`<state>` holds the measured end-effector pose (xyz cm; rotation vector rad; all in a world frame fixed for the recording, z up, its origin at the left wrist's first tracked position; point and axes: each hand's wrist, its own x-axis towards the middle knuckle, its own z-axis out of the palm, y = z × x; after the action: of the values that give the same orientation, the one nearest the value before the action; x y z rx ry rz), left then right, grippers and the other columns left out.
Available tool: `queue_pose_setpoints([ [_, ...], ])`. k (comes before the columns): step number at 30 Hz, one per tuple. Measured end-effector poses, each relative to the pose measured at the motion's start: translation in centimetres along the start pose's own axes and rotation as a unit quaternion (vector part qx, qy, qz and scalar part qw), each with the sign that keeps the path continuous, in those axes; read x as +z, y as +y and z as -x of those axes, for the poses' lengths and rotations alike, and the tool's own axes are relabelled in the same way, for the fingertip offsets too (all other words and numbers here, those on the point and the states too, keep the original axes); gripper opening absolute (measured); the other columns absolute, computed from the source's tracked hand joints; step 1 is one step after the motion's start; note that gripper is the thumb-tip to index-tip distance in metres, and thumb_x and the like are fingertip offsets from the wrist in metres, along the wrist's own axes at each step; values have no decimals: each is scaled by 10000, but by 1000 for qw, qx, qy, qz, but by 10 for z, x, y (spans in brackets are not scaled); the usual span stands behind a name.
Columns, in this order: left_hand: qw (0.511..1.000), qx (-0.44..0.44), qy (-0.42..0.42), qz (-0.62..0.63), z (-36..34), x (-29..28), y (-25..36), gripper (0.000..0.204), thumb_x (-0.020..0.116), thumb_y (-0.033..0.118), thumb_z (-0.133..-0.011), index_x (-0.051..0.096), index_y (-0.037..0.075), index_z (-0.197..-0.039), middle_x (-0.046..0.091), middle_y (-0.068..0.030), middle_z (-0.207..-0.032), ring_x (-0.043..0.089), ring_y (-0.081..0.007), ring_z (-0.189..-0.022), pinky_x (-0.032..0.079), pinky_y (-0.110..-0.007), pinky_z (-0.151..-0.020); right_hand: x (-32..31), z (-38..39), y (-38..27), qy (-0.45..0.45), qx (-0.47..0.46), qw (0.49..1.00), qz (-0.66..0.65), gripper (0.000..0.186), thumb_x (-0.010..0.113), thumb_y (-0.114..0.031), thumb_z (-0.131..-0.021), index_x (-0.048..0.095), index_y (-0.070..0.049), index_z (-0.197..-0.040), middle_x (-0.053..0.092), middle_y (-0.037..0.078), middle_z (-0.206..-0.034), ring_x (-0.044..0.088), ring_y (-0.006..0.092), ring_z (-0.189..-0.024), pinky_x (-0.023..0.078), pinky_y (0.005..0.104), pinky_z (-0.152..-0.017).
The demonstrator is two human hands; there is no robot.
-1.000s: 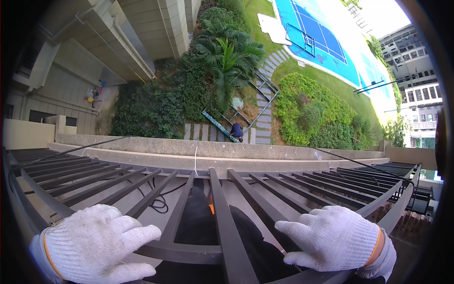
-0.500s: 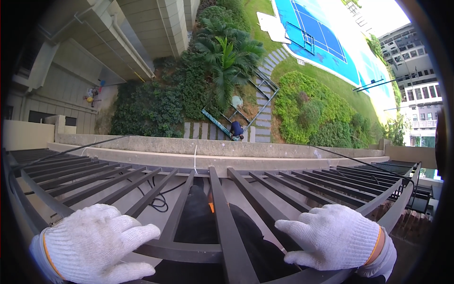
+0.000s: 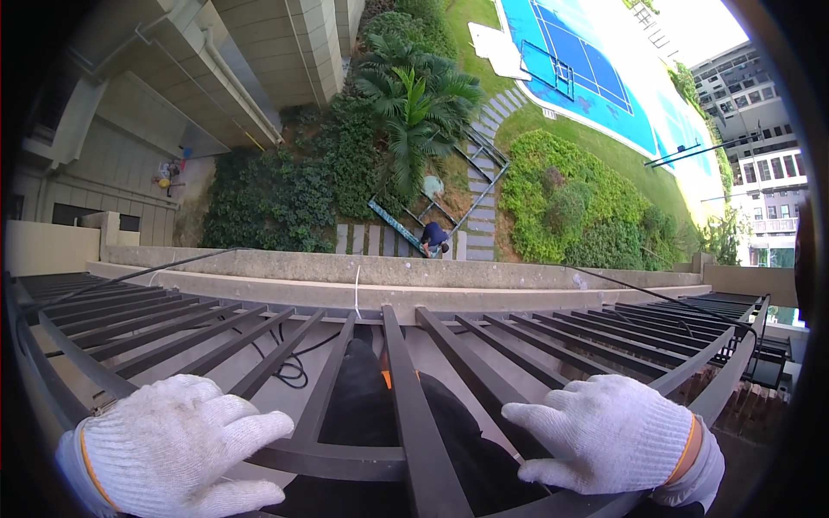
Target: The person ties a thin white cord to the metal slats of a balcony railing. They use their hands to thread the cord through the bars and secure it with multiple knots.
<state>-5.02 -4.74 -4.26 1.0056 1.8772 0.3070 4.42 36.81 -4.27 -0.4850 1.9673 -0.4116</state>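
Left hand (image 3: pixel 168 445): white knit glove, palm down over the near edge of the railing; digits loosely parted, pointing right. Whether it grips: cannot tell, underside hidden.
Black cable (image 3: pixel 292 380): loose loops seen between bars, ahead of the left hand and apart from it.
White strip (image 3: pixel 357 289): thin, at the far ends of the bars, in front of the concrete ledge (image 3: pixel 484 274).
Railing (image 3: pixel 405 380): dark metal, directly under both hands and spanning the gap between them. Neither hand is nearer; each touches it.
Railing, long axis: left to right across the view, bowed, probably by the lens.
Railing, bars: run away from the hands toward the ledge, drawing together at the far side; middle ones point nearly straight ahead.
Person below (image 3: pixel 433 234): dark blue top, bent over at one end of a teal frame (image 3: pixel 399 228), well apart from the hands.
Right hand (image 3: pixel 609 436): white knit glove, palm down on the railing, digits pointing left, slightly spread. Grip underneath: cannot tell.
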Motion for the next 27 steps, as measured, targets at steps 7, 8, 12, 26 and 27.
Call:
queue_pose_setpoints([
  [7, 1000, -5, -15, 22, -1, -4, 1, 706, 856, 605, -1113, 778, 17, -1496, 873, -214, -1162, 853, -434, -1086, 665, -534, -1018, -1, -3, -4, 15, 1, 1000, -28, 820, 738, -632, -1206, 665, 47, -1660, 878, 231, -1113, 890, 431, -1068, 724, 530, -961],
  [8, 1000, 10, 9, 13, -2, -1, 2, 698, 851, 603, -1117, 777, 19, -1492, 871, -210, -1155, 851, -434, -1079, 663, -535, -1016, 2, -5, -6, 13, 7, 999, -39, 829, 737, -626, -1205, 653, 50, -1676, 882, 232, -1123, 889, 437, -1074, 720, 532, -967],
  [12, 1000, 16, 5, 19, -2, 2, 2, 680, 835, 610, -1128, 781, 27, -1472, 867, -194, -1143, 848, -427, -1058, 665, -533, -994, -3, -19, 23, -167, 123, 977, -51, 748, 712, -544, -1181, 675, 6, -1687, 882, 296, -1212, 865, 492, -1159, 686, 582, -1060],
  [26, 999, 3, -32, 20, -4, -2, -1, 735, 781, 658, -1155, 760, 22, -1523, 865, -230, -1195, 854, -434, -1094, 681, -537, -982, 38, -256, 261, -138, 202, 947, 209, 840, 661, -244, -1029, 575, -84, -1849, 838, 276, -1544, 821, 459, -1428, 660, 549, -1161],
  [27, 999, 2, -33, 20, -3, -3, -1, 738, 779, 657, -1156, 757, 21, -1528, 866, -232, -1198, 854, -436, -1098, 681, -540, -983, 42, -257, 261, -135, 185, 952, 203, 819, 662, -243, -1032, 596, -84, -1832, 826, 278, -1570, 806, 455, -1457, 652, 543, -1185],
])
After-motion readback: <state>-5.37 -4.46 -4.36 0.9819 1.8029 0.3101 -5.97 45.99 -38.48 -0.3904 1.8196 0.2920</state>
